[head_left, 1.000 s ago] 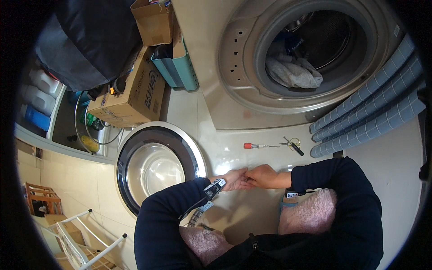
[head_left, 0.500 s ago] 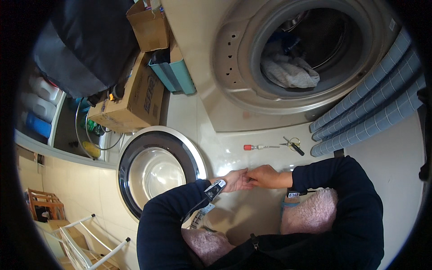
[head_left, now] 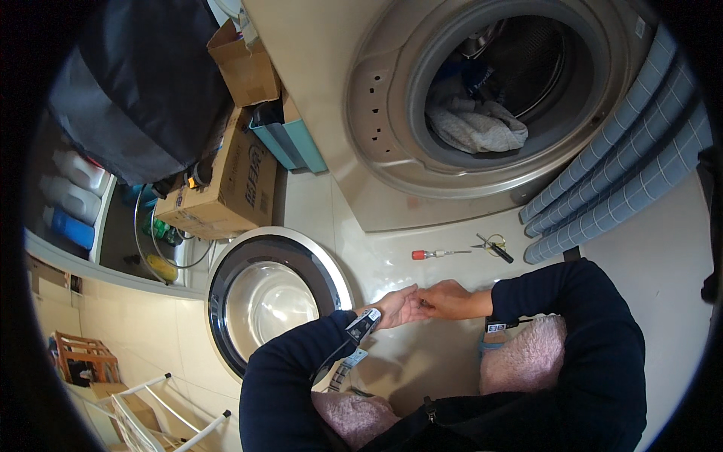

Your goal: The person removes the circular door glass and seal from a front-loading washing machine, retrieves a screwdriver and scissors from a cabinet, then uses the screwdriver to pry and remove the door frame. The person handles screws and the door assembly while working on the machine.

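Palm up and half curled, my left hand (head_left: 395,309) meets my right hand (head_left: 450,300) above the floor in front of me. The fingertips of my right hand are pinched together against the left hand's fingers. Whatever lies between them is too small or too hidden to make out. Beyond my hands, a screwdriver (head_left: 431,255) with a red-ended handle lies on the floor. Scissors (head_left: 495,248) with a dark part lie to its right. On the left, near my left forearm, a round washing machine door (head_left: 331,264) lies flat on the floor, detached.
The washing machine (head_left: 369,169) stands ahead, its round opening doorless, with grey cloth (head_left: 482,128) inside. A blue checked curtain (head_left: 602,188) hangs at right. Cardboard box (head_left: 226,181), teal bin (head_left: 297,147) and a shelf with bottles (head_left: 71,196) stand left; a white rack (head_left: 143,410) is lower left.
The view has shifted a little, so the floor items and door appear slightly lower. My hands stay together, with the right fingertips still at the left hand.
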Available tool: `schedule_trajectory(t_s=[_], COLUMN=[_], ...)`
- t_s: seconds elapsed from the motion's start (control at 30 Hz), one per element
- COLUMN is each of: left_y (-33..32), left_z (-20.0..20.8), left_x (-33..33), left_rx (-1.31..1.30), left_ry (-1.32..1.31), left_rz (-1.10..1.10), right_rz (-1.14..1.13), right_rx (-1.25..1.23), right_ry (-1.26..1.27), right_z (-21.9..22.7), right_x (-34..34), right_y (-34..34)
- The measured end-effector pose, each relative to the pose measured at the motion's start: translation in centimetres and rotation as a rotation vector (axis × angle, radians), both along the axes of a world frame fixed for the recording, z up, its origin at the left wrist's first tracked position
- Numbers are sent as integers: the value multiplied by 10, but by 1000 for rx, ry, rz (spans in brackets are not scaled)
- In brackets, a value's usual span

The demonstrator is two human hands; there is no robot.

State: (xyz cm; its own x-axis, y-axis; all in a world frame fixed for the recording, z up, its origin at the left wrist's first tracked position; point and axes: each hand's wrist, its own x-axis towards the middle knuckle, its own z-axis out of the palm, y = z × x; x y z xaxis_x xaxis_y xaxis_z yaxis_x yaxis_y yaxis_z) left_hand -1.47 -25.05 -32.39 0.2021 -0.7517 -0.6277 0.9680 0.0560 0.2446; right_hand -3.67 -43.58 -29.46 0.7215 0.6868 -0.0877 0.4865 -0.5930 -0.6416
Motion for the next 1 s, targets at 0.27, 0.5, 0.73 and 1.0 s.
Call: schedule_trajectory(t_s=[0.27, 0.5, 0.73, 1.0], left_y=[4, 4, 4, 3], left_z=[-6, -2, 0, 0], left_x=[5, 3, 2, 1], left_rx=[-53, 30, 18, 12], left_ry=[-7, 7, 7, 33], left_rz=[25, -32, -50, -85], right_rz=[-40, 23, 22, 59], right_rx=[63, 115, 123, 151], right_ry=[-77, -82, -76, -69], right_z=[1, 3, 5, 4], right_x=[5, 3, 2, 1], right_y=[-4, -2, -2, -1])
